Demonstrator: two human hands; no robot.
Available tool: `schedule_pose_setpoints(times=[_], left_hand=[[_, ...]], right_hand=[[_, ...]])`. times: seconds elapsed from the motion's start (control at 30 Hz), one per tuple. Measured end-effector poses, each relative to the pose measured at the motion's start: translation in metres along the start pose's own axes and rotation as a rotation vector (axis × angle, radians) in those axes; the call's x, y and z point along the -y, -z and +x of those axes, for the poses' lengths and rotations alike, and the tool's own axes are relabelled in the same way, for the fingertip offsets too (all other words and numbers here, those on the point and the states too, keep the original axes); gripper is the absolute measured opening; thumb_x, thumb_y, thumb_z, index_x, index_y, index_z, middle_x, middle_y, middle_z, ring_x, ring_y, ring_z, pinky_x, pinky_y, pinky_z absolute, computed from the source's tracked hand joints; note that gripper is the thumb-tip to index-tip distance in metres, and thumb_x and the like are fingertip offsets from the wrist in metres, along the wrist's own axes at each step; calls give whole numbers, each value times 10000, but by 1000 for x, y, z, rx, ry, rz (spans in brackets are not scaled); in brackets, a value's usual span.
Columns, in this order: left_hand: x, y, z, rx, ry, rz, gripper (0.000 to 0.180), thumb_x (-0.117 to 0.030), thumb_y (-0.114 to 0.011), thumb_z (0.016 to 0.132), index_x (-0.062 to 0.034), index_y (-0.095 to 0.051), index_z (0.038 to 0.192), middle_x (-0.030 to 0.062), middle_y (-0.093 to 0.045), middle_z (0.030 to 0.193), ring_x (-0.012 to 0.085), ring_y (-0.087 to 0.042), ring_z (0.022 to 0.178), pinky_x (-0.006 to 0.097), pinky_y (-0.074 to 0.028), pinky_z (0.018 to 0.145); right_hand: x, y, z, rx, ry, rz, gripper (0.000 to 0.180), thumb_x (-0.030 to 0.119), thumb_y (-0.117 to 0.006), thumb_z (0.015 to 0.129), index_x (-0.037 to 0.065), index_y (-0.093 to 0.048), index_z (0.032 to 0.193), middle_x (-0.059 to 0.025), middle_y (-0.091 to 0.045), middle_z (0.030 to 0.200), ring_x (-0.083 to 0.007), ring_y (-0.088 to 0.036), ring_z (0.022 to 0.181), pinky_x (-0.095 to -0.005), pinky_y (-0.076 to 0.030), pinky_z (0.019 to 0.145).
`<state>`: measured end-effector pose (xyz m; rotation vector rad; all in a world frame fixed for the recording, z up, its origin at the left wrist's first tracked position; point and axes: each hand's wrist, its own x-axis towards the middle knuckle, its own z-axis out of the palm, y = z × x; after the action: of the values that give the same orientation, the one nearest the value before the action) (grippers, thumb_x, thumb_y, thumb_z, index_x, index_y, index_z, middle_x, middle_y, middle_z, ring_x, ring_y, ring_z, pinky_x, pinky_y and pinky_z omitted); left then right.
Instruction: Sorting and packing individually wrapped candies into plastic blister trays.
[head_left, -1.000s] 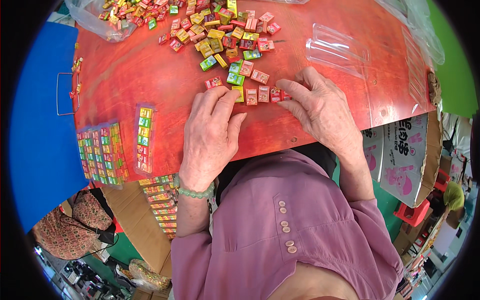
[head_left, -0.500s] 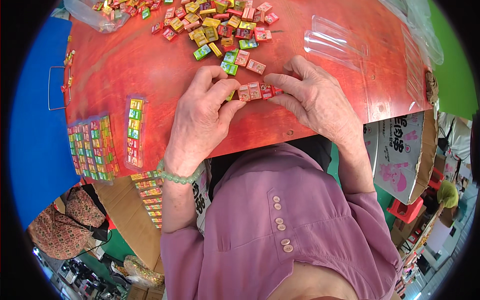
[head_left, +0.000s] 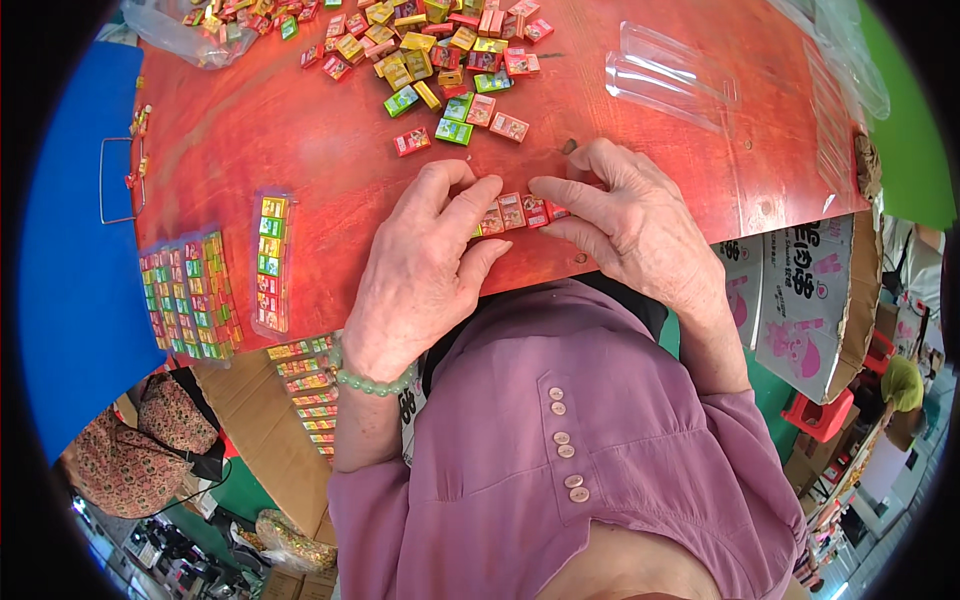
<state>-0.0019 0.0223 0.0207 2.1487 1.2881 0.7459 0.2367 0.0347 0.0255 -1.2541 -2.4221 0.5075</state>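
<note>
Red-stained and bowed toward the rim of view, the surface [head_left: 300, 150] carries a heap of little bright boxes [head_left: 417, 42], a filled clear tray [head_left: 270, 262] off to the person's left and clear moulded plastic [head_left: 660, 85] over to the right. Near the close edge lies a short row of boxes [head_left: 511, 211], between the hands: the left hand [head_left: 425, 260] bends thumb and fingers about its left end, while the right hand [head_left: 640, 215] seems to pinch its right end. To my eye, the step in hand is squeezing these boxes flush; the next move would call for even inward pressure from both ends, so none pops out of line. I can't count the row, since fingers cover its ends, nor tell how firmly the left hand grips. The heap is cut off at the far side, and the carton [head_left: 240, 410] below is partly hidden.
</note>
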Motion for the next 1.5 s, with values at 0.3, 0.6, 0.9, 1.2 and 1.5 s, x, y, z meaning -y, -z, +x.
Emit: schedule_pose_setpoints(times=[0.3,0.6,0.9,1.2,1.5], left_hand=[[-3,-17,1,-54,-66,115,353,-64,-794,847,-16,-688,1180,135,-571,1059,337,-607,966,452,-530,812],[-28,-24,39,-96,-181,113,259,-71,-764,885,-31,-697,1132,124,-562,1011,333,-599,942,457,-511,804],[-34,-67,142,-102,-317,75,152,-120,-744,907,-30,-693,1018,144,-604,1009,341,-645,963,458,-546,820],[-23,-87,157,-51,-317,108,178,-135,-754,897,-14,-714,1021,153,-646,1106,345,-659,1017,450,-568,868],[-26,-81,151,-57,-328,163,358,-81,-770,883,10,-680,1217,166,-631,1108,360,-646,1031,440,-548,881]], right_hand=[[-2,1,-4,-27,12,-10,367,206,-802,836,68,-712,1163,-122,-624,1096,-329,-644,1001,-440,-542,876],[-17,24,-17,-184,-46,0,332,192,-806,841,80,-719,1142,-108,-613,1039,-324,-647,940,-435,-548,816],[-90,67,-9,-305,-142,-106,334,222,-789,887,69,-715,1175,-133,-569,965,-334,-620,869,-445,-519,762],[-119,56,-12,-300,-142,-108,357,248,-773,911,85,-707,1222,-138,-581,989,-334,-623,899,-448,-521,773],[-106,61,-18,-299,-218,-29,455,225,-780,910,70,-656,1319,-144,-610,1089,-351,-650,917,-430,-552,792]])
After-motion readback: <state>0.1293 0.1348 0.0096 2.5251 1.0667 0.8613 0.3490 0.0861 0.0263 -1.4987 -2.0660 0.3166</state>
